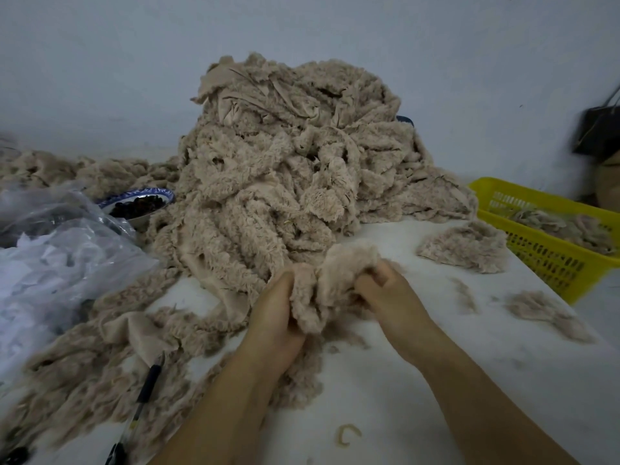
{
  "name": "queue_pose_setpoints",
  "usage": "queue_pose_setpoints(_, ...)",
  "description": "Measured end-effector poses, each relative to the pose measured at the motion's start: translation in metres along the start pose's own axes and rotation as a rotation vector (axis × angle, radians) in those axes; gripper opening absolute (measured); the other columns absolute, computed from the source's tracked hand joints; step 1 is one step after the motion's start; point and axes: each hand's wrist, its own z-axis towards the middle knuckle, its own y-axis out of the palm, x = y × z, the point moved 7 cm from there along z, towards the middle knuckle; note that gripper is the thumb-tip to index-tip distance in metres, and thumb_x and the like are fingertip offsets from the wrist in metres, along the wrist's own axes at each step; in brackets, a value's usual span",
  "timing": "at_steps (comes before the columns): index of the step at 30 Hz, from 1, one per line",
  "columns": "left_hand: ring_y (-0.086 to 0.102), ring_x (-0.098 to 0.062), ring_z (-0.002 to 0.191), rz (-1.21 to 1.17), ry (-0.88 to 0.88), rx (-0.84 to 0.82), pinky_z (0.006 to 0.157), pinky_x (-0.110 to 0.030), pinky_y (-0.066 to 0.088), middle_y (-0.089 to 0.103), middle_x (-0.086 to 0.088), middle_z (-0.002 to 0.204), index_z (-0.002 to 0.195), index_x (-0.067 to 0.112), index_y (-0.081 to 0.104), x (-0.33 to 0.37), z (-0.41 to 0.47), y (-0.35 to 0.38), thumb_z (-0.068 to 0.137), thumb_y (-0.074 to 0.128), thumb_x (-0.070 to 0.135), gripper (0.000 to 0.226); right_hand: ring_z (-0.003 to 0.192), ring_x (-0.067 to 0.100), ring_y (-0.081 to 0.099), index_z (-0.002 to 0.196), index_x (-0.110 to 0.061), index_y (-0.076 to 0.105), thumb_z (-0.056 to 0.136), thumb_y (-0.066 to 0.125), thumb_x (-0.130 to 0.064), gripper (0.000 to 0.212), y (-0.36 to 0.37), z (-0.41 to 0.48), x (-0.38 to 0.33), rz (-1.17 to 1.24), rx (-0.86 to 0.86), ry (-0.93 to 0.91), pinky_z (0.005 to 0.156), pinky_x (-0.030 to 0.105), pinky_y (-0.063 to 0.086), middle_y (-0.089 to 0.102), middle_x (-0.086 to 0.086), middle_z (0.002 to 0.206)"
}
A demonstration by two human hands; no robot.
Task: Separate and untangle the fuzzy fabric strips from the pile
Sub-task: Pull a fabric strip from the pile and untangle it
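Note:
A tall pile of beige fuzzy fabric strips [288, 156] rises at the back middle of the white table [419, 380] and spills to the left and toward me. At the pile's front edge, my left hand [271, 317] and my right hand [389, 293] both grip one bunched fuzzy strip [332, 280], one on each side of it. The strip still runs down into the loose fabric below my left wrist. A separate fuzzy piece [466, 246] lies alone on the table to the right.
A yellow plastic basket [543, 260] with fuzzy pieces inside stands at the right edge. A clear plastic bag [57, 260] and a blue-patterned bowl [141, 203] of dark items sit on the left. A dark pen [144, 394] lies front left. Loose fluff [543, 313] lies on the right.

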Motion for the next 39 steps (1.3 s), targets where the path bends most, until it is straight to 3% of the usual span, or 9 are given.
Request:
queue_pose_setpoints(2, 0.066, -0.031, 0.112, -0.042, 0.006, -0.027, 0.089, -0.04, 0.056, 0.067, -0.021, 0.123, 0.116, 0.0, 0.068, 0.003, -0.001, 0.001, 0.088, 0.053, 0.025, 0.041, 0.073, -0.003, 0.062, 0.091, -0.034, 0.064, 0.091, 0.061, -0.029, 0.006, 0.013, -0.004, -0.002, -0.261, -0.058, -0.096, 0.061, 0.01, 0.044, 0.067, -0.021, 0.078)
queue_pose_setpoints(4, 0.067, -0.027, 0.114, -0.03, -0.009, -0.092, 0.09, -0.037, 0.057, 0.067, -0.018, 0.125, 0.125, 0.002, 0.065, 0.0, -0.004, 0.005, 0.096, 0.048, 0.027, 0.042, 0.096, -0.008, 0.063, 0.11, -0.044, 0.062, 0.085, 0.07, -0.042, 0.026, 0.032, -0.007, -0.005, -0.286, -0.206, -0.176, 0.076, 0.007, 0.046, 0.068, -0.027, 0.101)
queue_pose_setpoints(8, 0.062, -0.007, 0.119, 0.233, 0.092, -0.175, 0.104, -0.033, 0.047, 0.068, 0.001, 0.127, 0.122, 0.025, 0.07, 0.001, -0.006, 0.013, 0.096, 0.054, 0.038, 0.034, 0.103, -0.003, 0.062, 0.109, -0.043, 0.063, 0.093, 0.064, -0.029, 0.021, 0.027, -0.004, 0.006, -0.505, -0.153, -0.243, 0.079, 0.013, 0.049, 0.066, -0.023, 0.106)
queue_pose_setpoints(12, 0.064, -0.02, 0.117, 0.265, 0.167, -0.16, 0.091, -0.029, 0.053, 0.071, -0.001, 0.12, 0.113, 0.021, 0.072, 0.008, -0.008, 0.017, 0.104, 0.043, 0.038, 0.035, 0.074, 0.025, 0.065, 0.085, -0.013, 0.069, 0.097, 0.06, -0.02, 0.016, -0.036, 0.008, 0.016, 0.048, 0.303, 0.017, 0.068, 0.043, 0.053, 0.069, 0.005, 0.077)
queue_pose_setpoints(16, 0.067, 0.001, 0.091, 0.695, 0.434, 0.113, 0.08, -0.023, 0.054, 0.071, 0.017, 0.102, 0.102, 0.037, 0.068, 0.026, -0.01, -0.006, 0.104, 0.048, 0.024, 0.024, 0.103, 0.019, 0.071, 0.137, -0.022, 0.042, 0.09, 0.057, -0.051, 0.057, -0.067, 0.011, 0.015, 0.664, 0.425, 0.019, 0.081, 0.027, 0.057, 0.06, 0.005, 0.122)
queue_pose_setpoints(22, 0.037, -0.02, 0.135, 1.494, 0.359, 0.178, 0.114, -0.042, 0.031, 0.046, 0.004, 0.144, 0.146, 0.028, 0.043, 0.011, 0.002, -0.016, 0.098, 0.05, 0.043, 0.051, 0.077, 0.017, 0.068, 0.091, -0.02, 0.067, 0.099, 0.056, -0.03, 0.017, -0.034, 0.008, 0.024, -0.272, 0.297, 0.052, 0.072, 0.033, 0.057, 0.069, -0.001, 0.082)
queue_pose_setpoints(26, 0.037, -0.024, 0.13, 1.732, 0.356, 0.241, 0.109, -0.038, 0.028, 0.048, 0.003, 0.14, 0.135, 0.029, 0.05, 0.007, 0.005, -0.021, 0.097, 0.053, 0.04, 0.041, 0.112, 0.019, 0.045, 0.115, -0.024, 0.063, 0.099, 0.052, -0.033, 0.021, -0.003, 0.005, 0.033, -1.127, -0.032, -0.101, 0.095, 0.03, 0.039, 0.052, -0.006, 0.118)
queue_pose_setpoints(31, 0.04, -0.019, 0.105, 1.659, 0.415, 0.237, 0.085, -0.03, 0.032, 0.051, 0.007, 0.103, 0.096, 0.026, 0.058, 0.012, 0.003, -0.021, 0.095, 0.056, 0.027, 0.002, 0.1, 0.019, 0.047, 0.092, -0.023, 0.056, 0.097, 0.051, -0.029, 0.01, -0.013, 0.004, 0.024, -1.03, 0.052, -0.078, 0.087, 0.031, 0.042, 0.054, -0.006, 0.101)
queue_pose_setpoints(39, 0.057, -0.01, 0.073, 1.246, 0.547, 0.135, 0.061, -0.024, 0.044, 0.059, 0.009, 0.081, 0.085, 0.028, 0.052, 0.023, -0.01, -0.006, 0.097, 0.058, 0.025, 0.014, 0.079, 0.01, 0.047, 0.078, -0.015, 0.058, 0.101, 0.052, -0.026, 0.026, 0.003, 0.006, 0.011, -0.744, 0.041, -0.209, 0.074, 0.024, 0.038, 0.051, -0.008, 0.08)
